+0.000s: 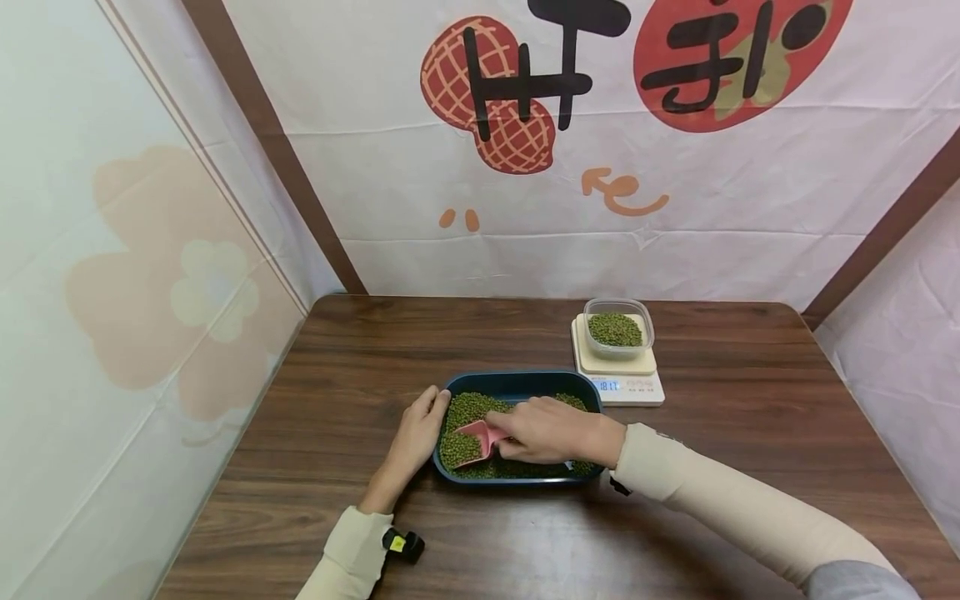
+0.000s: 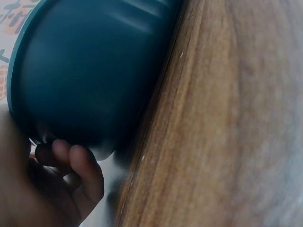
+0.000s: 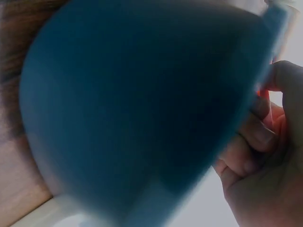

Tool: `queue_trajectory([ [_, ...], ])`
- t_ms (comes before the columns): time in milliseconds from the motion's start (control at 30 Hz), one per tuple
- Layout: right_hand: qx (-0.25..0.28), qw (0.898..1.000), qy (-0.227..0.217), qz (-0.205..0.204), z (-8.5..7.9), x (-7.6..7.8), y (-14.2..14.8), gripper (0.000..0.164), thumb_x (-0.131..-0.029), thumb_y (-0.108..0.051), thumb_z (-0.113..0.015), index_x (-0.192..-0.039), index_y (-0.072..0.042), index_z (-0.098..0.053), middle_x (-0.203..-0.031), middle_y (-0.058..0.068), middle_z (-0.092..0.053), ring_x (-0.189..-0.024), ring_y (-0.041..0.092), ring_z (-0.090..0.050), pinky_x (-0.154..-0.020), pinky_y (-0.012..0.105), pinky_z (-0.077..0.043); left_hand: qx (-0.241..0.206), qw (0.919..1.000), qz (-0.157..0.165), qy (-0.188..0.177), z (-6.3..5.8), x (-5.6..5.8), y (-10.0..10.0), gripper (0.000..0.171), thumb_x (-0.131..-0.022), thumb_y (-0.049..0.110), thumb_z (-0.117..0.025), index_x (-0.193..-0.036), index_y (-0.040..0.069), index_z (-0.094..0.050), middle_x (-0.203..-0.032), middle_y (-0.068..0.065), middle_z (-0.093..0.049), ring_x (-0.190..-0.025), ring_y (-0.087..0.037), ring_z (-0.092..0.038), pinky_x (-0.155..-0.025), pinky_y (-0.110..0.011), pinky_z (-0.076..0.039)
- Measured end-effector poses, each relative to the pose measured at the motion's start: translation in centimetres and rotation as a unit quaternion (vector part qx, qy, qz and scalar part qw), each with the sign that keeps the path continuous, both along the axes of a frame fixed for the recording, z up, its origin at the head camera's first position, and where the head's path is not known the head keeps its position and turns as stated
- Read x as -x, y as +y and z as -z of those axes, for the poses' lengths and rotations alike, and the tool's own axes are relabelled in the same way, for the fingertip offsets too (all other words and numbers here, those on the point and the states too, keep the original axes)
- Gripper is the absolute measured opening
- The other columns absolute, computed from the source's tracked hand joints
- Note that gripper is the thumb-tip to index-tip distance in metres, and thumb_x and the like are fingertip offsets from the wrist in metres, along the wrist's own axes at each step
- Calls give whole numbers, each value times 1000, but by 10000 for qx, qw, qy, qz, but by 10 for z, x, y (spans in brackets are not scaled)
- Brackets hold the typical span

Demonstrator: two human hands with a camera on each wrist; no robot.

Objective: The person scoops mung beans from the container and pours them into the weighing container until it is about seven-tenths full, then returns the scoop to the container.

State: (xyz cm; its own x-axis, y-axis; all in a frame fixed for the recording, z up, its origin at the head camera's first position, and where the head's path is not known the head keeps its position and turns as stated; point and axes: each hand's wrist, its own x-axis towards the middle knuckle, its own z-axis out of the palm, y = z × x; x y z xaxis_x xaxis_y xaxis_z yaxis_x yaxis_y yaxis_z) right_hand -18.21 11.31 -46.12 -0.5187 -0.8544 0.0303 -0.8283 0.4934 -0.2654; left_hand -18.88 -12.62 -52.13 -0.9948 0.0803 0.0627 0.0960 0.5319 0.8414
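A dark blue-green oblong basin (image 1: 517, 481) full of small green beans (image 1: 468, 408) stands on the table. My left hand (image 1: 415, 433) holds the basin's left end, thumb at the rim and fingers curled against the outer wall, as the left wrist view shows. Over the beans, my right hand (image 1: 551, 429) grips the handle of a pink scoop (image 1: 480, 432). The scoop's bowl lies among the beans on the left side, with beans in it. The basin's wall (image 3: 118, 104) covers most of the right wrist view and hides the scoop's bowl.
Behind the basin to the right, a white kitchen scale (image 1: 639, 392) with a lit display carries a clear plastic container (image 1: 619, 353) of green beans. The wooden table (image 1: 360, 350) meets printed cloth walls at the back and sides.
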Motion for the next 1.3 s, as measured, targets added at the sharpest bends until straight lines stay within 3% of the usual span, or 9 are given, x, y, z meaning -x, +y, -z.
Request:
queue_trajectory([
  [600,363,9988,-64,316,11,4,20,6,-95,-28,-50,-94,-23,-47,-61,-10,-37,-45,4,-30,-41,20,-19,-39,10000,31,-65,-1,0,0,42,-106,42,-36,-79,10,-39,-65,-8,-33,-53,-23,-28,-49,-29,-27],
  [967,547,9968,200,546,12,4,32,7,-92,-25,-51,-89,-24,-45,-59,-11,-30,-45,4,-22,-42,20,-15,-21,9999,87,-67,-1,0,0,42,-106,41,-35,-80,9,-38,-65,-9,-32,-52,-24,-27,-49,-29,-27],
  [1300,759,9941,308,716,11,3,46,9,-93,-26,-52,-89,-24,-45,-59,-10,-32,-46,4,-24,-43,20,-16,-3,9999,111,-95,-1,-1,-1,43,-106,43,-34,-80,10,-39,-66,-8,-33,-52,-23,-29,-49,-29,-29],
])
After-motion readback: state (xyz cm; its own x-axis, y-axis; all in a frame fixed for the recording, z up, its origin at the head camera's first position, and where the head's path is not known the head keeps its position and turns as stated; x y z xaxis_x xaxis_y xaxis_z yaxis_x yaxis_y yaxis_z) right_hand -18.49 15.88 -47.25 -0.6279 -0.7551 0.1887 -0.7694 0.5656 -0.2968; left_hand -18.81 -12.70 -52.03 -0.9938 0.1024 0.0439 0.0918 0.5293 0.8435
